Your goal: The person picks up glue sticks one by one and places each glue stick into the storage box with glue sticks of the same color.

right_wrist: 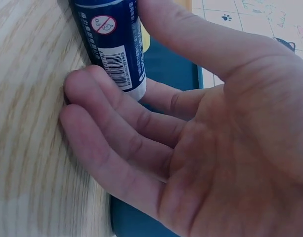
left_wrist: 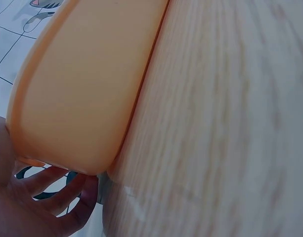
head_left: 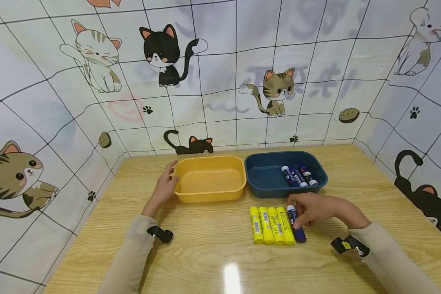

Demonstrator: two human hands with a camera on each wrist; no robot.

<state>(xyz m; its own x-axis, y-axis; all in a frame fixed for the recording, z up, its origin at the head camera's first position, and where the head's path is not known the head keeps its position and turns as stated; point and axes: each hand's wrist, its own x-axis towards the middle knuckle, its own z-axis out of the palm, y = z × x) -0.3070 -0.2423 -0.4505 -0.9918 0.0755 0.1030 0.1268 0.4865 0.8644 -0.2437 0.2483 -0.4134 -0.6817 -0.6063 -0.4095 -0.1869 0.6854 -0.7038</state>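
On the table, a dark blue glue stick (head_left: 300, 234) with a white end lies at the right end of a row, beside several yellow glue sticks (head_left: 270, 226). My right hand (head_left: 314, 209) holds this blue stick between thumb and fingers. The right wrist view shows the thumb along one side of the blue glue stick (right_wrist: 114, 49) and the other fingers curled near its white end. At the left end of a yellow plastic bin (head_left: 209, 197), my left hand (head_left: 165, 185) grips the rim. In the left wrist view, fingers curl against the end of the yellow bin (left_wrist: 87, 89).
A dark blue bin (head_left: 264, 192) stands against the yellow bin's right side, with three blue glue sticks (head_left: 297, 175) inside. Behind the wooden table (head_left: 198, 253) rises a cat-patterned backdrop (head_left: 220, 94), which also covers both sides.
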